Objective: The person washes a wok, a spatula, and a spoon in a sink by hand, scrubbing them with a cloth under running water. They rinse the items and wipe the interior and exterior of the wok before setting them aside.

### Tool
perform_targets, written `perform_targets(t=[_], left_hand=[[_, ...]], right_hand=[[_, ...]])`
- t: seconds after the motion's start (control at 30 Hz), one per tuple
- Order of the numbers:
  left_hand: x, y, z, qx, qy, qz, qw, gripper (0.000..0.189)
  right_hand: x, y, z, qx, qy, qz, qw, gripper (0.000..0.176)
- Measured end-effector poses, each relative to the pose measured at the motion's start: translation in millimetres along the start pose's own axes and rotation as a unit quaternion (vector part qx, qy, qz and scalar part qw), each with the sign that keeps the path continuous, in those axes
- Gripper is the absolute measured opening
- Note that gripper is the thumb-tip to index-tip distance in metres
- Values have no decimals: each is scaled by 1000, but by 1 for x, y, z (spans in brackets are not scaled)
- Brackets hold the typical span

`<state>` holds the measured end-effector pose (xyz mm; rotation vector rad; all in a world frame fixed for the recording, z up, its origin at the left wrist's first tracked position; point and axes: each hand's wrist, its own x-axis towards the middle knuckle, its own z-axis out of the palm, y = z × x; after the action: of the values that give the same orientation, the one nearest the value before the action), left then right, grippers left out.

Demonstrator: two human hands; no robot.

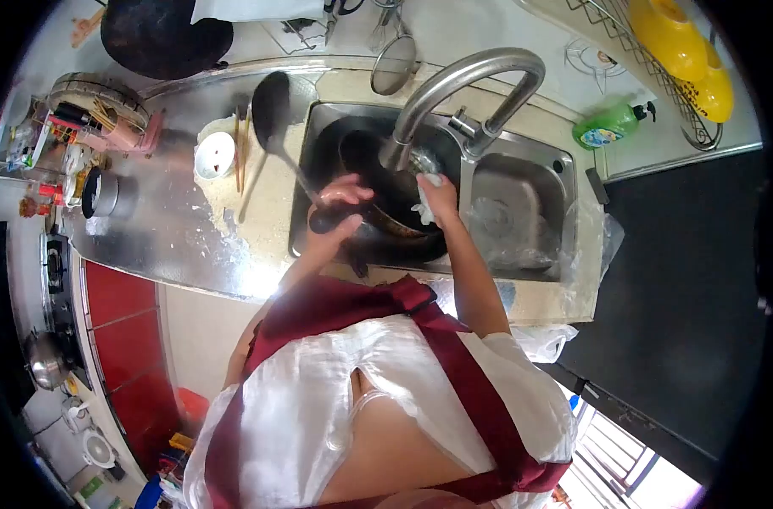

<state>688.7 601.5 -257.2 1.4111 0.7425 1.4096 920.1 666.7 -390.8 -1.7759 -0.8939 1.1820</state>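
Observation:
A dark wok (395, 236) sits tilted in the left sink basin, under the curved faucet (467, 64). My left hand (340, 199) is around its black handle (323, 220), thumb and fingers on either side. In my right hand (440, 199) is a crumpled white cloth (424, 210), held over the inside of the wok near the faucet's spout. Beside my left hand, a black ladle (272, 110) lies at the counter's edge, its handle running down toward my fingers.
The right basin (513, 204) has clear plastic in it. On the left counter stand a small white bowl (215, 156) and chopsticks (241, 157). A green soap bottle (608, 125) is at the right, and a strainer (394, 64) hangs behind the sink.

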Motion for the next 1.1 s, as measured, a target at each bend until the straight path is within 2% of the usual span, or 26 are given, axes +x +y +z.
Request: perform_targets(t=[0.03, 0.1, 0.13, 0.17, 0.23, 0.27, 0.37, 0.43, 0.53, 0.57, 0.63, 0.77, 0.83, 0.97, 1.1], left_hand=[[4, -3, 1, 0, -2, -1, 1000, 21], [15, -8, 4, -37, -27, -18, 999, 16], [20, -11, 12, -38, 21, -59, 997, 15], [30, -15, 17, -22, 35, -44, 998, 16], [48, -11, 23, 1, 60, -90, 994, 15], [56, -7, 26, 41, 64, -62, 995, 13], [71, 23, 40, 9, 117, -128, 985, 12], [77, 36, 44, -15, 142, -129, 981, 11], [83, 68, 48, -12, 186, -125, 975, 11], [84, 76, 48, -10, 188, -124, 974, 11], [83, 89, 47, -5, 199, -95, 975, 13], [79, 111, 43, -19, 225, -76, 971, 18], [75, 122, 39, -6, 236, -82, 968, 19], [70, 136, 32, 30, 239, -69, 968, 19], [66, 140, 25, 14, 237, -46, 970, 19]], right_hand=[[5, 7, -1, -25, 38, -15, 999, 53], [12, 14, -8, -47, 52, -28, 997, 56], [11, 16, -13, -73, 64, -41, 994, 59], [11, 16, -17, -72, 66, -40, 994, 59], [13, 8, -25, 38, 1, -14, 999, 61], [15, 10, -28, 39, 2, -15, 999, 61], [32, 31, -28, 40, 36, -27, 998, 57], [42, 41, -24, 34, 81, -71, 994, 37], [35, 34, -23, 53, 32, -39, 997, 35], [33, 33, -19, 54, 28, -39, 997, 35], [31, 32, -14, -35, -8, -48, 998, 48], [16, 19, -7, -101, -48, -9, 994, 46], [16, 22, -1, -175, -18, -65, 982, 49], [13, 25, 7, -136, -43, -76, 987, 51], [10, 13, 13, -192, -75, -76, 976, 51]])
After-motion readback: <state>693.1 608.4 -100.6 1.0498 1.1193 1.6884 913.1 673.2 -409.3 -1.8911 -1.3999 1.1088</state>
